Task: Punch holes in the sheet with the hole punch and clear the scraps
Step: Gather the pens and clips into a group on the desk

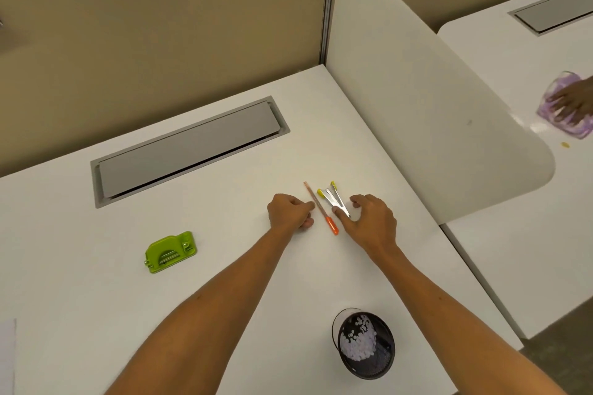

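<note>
A green hole punch (169, 252) lies on the white desk (224, 266), well to the left of both hands. A black mesh cup (365, 345) near the front edge holds several white paper scraps. The corner of a white sheet (7, 356) shows at the far left edge. My left hand (290, 212) is curled, with its fingertips touching a thin stick with an orange end (324, 213) that lies flat on the desk. My right hand (369, 220) is spread over metal tweezers with yellow tips (332, 197), its index finger resting on them.
A grey cable hatch (186, 149) is set into the desk behind the hands. A white curved divider (417, 90) stands on the right. Beyond it, another person's hand (569, 102) presses a purple cloth on the neighbouring desk. A beige partition wall closes the back.
</note>
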The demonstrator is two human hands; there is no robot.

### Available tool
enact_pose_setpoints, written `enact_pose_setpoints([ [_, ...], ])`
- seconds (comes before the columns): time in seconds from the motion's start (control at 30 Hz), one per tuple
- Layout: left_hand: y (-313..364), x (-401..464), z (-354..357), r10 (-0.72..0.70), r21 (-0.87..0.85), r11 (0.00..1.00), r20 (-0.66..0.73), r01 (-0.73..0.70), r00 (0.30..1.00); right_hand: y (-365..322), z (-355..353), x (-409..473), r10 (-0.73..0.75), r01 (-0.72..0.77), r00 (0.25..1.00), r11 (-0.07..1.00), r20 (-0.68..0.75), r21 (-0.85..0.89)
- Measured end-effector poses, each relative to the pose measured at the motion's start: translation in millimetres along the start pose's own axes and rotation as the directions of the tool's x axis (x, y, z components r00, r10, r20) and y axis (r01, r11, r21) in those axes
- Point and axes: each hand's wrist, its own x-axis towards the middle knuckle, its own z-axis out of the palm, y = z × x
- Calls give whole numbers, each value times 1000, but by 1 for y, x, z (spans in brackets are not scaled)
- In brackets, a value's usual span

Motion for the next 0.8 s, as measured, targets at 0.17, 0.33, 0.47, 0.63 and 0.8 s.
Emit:
enact_pose_setpoints([
  [0.17,-19,-7,-53,162,102,983,-68,-154,984,-8,-13,-2,-13,15,999,999,-50,35],
  [0.33,-54,-31,-118,305,255,926,-76,-277,949,-49,-14,-12,-116,117,993,988,-7,97],
  [0.47,-93,-53,-172,360,358,880,-72,-313,930,-92,1,-38,-240,231,970,961,45,151],
  [0.63,-143,-87,-238,384,453,843,-132,-289,914,-141,30,-90,-339,310,931,930,135,197],
  [0.8,-193,-116,-291,288,563,802,-73,-199,955,-180,59,-143,-442,391,856,893,269,224],
])
